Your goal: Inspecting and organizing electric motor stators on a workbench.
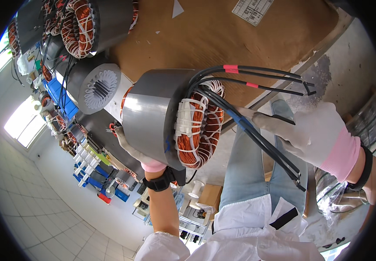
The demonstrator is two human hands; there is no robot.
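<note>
A motor stator (148, 115) lies tilted in front of me, with a smooth grey steel body. Its near end shows copper windings (198, 139) laced with white cord. My left hand (131, 145), in a white glove with a pink cuff, curls against the lower left side of the body; some fingers are hidden. By its fingertips is a small red and black thing (113, 127), too small to name. Black lead wires leave the windings, some with red bands, others with a blue band (240, 119). My right hand (312, 132), gloved alike, stretches its fingers towards the blue-banded leads. A dark strip lies along one finger.
Brown board (222, 39) covers the work surface, with a printed label (253, 9) and paper scraps. Other wound stators (79, 28) stand at the upper left. A grey core with white slot liners (100, 89) sits beside mine. Blue bins (61, 98) and a cardboard box (209, 198) are farther off.
</note>
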